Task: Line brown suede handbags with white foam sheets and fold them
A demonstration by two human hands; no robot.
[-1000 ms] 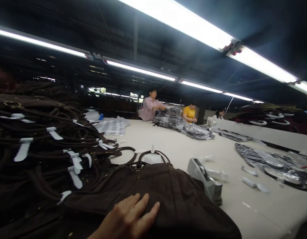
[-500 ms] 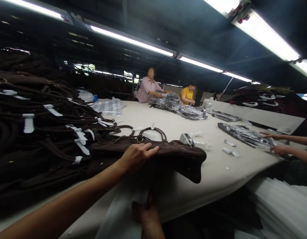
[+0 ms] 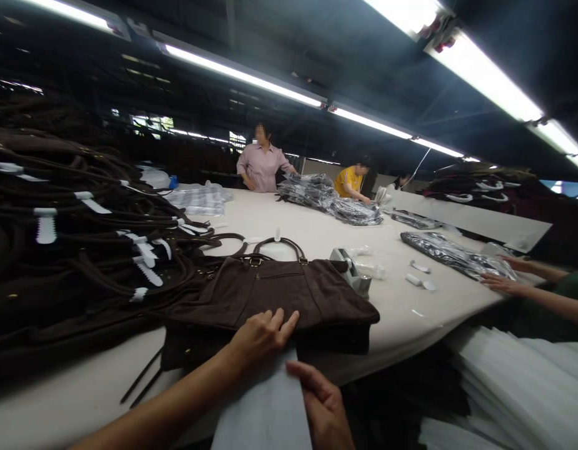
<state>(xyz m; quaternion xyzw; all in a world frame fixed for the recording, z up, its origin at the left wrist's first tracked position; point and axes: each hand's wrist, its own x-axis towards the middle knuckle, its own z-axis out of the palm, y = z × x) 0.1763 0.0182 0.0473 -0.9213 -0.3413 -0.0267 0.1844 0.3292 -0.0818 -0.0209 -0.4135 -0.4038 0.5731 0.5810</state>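
Observation:
A dark brown handbag (image 3: 289, 294) lies on the table in front of me, its two looped handles pointing away. My left hand (image 3: 260, 337) rests palm down at the bag's near edge, fingers and thumb apart on top of the fabric. Below it, a white sheet, foam by its look (image 3: 265, 406), runs from under my left hand towards me. My right hand (image 3: 323, 406) grips the right edge of that sheet, thumb on top and the other fingers partly hidden. Another dark layer, perhaps a second bag, shows beneath the handbag.
Brown bags with white strap wraps (image 3: 82, 237) are piled left. A grey tape dispenser (image 3: 349, 272) stands behind the handbag. A co-worker's hands (image 3: 508, 275) touch a plastic-wrapped bag (image 3: 452, 250). White sheets (image 3: 523, 381) are stacked lower right. Two people stand across the table (image 3: 251, 212).
The bag now lies flatter, its front face showing. My left hand has come down to its near edge. My right hand has moved up and right with the white sheet.

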